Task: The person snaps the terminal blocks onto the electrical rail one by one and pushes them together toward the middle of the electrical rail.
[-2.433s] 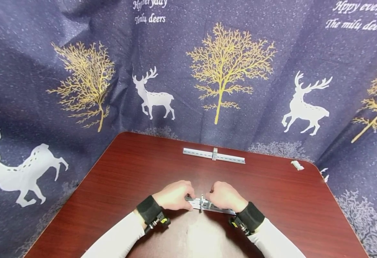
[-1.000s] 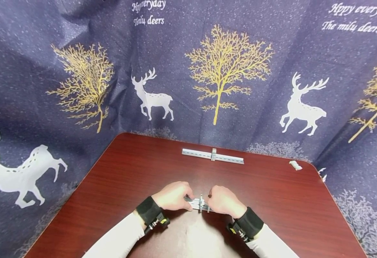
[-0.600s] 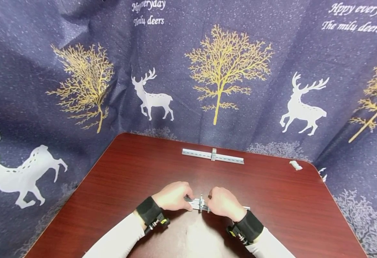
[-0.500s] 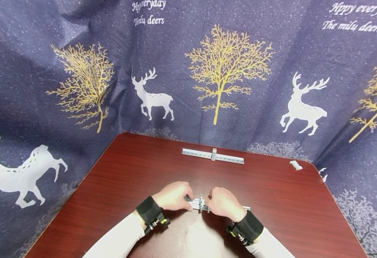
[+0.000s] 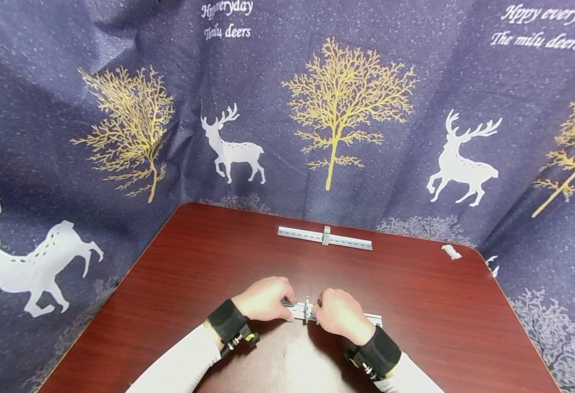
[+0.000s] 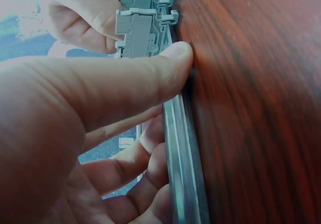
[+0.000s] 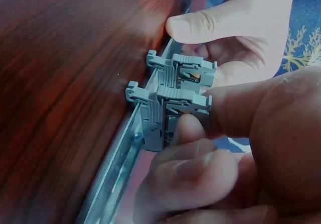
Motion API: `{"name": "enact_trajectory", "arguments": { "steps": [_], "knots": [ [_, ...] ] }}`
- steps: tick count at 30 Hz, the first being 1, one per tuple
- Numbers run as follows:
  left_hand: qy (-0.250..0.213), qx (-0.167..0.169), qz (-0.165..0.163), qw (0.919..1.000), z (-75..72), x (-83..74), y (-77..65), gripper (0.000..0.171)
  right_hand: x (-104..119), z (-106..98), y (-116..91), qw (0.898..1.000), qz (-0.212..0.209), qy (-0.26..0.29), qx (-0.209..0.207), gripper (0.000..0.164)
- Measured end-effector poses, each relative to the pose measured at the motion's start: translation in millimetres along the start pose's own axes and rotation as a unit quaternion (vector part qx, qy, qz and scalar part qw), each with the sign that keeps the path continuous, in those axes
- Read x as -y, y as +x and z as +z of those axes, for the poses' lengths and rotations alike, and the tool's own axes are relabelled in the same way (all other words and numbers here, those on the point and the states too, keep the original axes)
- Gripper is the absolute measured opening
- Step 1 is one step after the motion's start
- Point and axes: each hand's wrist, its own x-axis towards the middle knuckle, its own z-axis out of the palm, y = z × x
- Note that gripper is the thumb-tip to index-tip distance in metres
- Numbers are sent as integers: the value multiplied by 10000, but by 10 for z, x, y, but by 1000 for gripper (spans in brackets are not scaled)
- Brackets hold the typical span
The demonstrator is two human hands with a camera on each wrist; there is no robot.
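Observation:
A slotted metal DIN rail [image 5: 374, 319] lies near the middle of the table, in front of the person. The left hand [image 5: 266, 299] grips it, thumb [image 6: 173, 63] on one side and curled fingers behind. Two grey terminal blocks sit on the rail a small gap apart. The block closer to the left hand [image 7: 183, 71] stands free of the fingers in the right wrist view. The right hand [image 5: 342, 314] pinches the other terminal block [image 7: 153, 113] between thumb and curled fingers, which partly cover it. Whether its lower foot is seated on the rail is hidden.
Another DIN rail [image 5: 299, 234] with a grey block [image 5: 326, 235] on it lies at the back of the table [image 5: 208, 256]. A small white piece [image 5: 451, 251] lies at the back right corner. A printed curtain [image 5: 277, 98] hangs behind the table.
The right hand has shifted slightly left and towards the person, bringing its block closer to the other one. More of the rail's right end shows. The left hand has kept its place.

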Motion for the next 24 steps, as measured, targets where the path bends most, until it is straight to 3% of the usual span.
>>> {"name": "enact_trajectory", "arguments": {
  "steps": [24],
  "knots": [
    [57, 4, 118, 9999, 1, 4, -7, 21, -5, 17, -25, 10000, -52, 56, -52, 34]
  ]
}}
